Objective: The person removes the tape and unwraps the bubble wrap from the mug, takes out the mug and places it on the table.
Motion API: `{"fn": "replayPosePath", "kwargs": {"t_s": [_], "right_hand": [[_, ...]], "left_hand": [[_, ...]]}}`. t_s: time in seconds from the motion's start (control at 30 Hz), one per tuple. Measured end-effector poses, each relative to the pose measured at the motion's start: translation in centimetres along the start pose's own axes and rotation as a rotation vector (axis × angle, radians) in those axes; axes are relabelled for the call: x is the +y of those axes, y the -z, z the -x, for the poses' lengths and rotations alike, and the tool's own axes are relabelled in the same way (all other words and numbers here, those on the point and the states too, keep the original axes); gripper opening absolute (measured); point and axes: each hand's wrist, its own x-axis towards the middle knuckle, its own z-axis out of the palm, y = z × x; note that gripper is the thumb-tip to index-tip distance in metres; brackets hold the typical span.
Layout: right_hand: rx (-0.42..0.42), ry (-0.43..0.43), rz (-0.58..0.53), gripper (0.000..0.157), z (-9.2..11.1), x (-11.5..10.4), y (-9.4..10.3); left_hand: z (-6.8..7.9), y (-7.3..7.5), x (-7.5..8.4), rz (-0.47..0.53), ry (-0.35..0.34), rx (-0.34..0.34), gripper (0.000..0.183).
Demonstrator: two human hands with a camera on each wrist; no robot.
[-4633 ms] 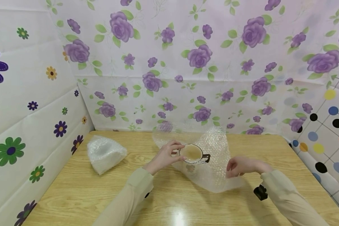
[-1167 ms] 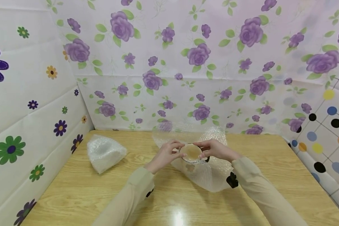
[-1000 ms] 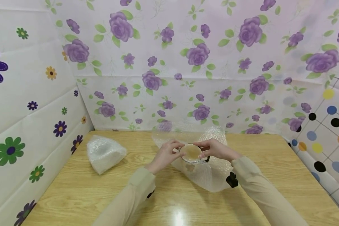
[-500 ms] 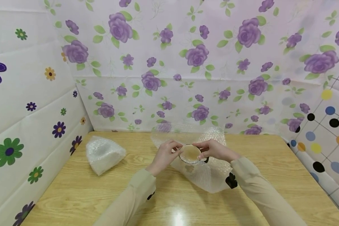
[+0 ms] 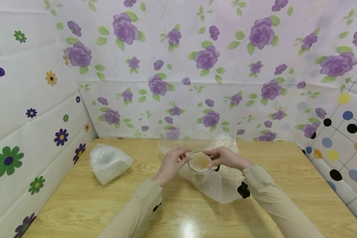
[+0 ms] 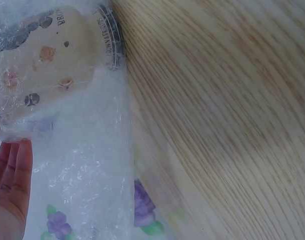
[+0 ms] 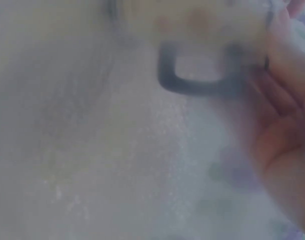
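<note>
A cream mug (image 5: 200, 161) with a dark rim and a dark handle (image 7: 200, 89) stands on a sheet of bubble wrap (image 5: 214, 186), part of which covers its near side. Small printed motifs on the mug show through the film in the left wrist view. My right hand (image 5: 227, 158) grips the mug's right rim, thumb inside the edge. At the left rim is my left hand (image 5: 171, 165), its fingers spread and rather straight. In the left wrist view its fingertips meet the wrapped rim; whether they press on it is hidden.
A bundle of bubble wrap (image 5: 109, 163) sits at the table's left; its contents cannot be made out. The wooden table (image 5: 285, 185) has printed sheets around it. The wrap's far end leans on the flowered backdrop (image 5: 250, 109).
The right hand has left the wrap's right edge, which now lies folded over the mug, and has taken the rim. Lately the left hand's thumb and fingers have drawn slightly leftward off the rim.
</note>
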Motion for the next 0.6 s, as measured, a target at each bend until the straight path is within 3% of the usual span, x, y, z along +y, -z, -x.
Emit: {"fn": "replayPosePath", "kwargs": {"t_s": [0.6], "right_hand": [[0.005,0.011,-0.034,0.052,-0.1,0.3,-0.1]], "left_hand": [[0.5,1.5,-0.3,0.024,0.034,-0.06,0.009]]}}
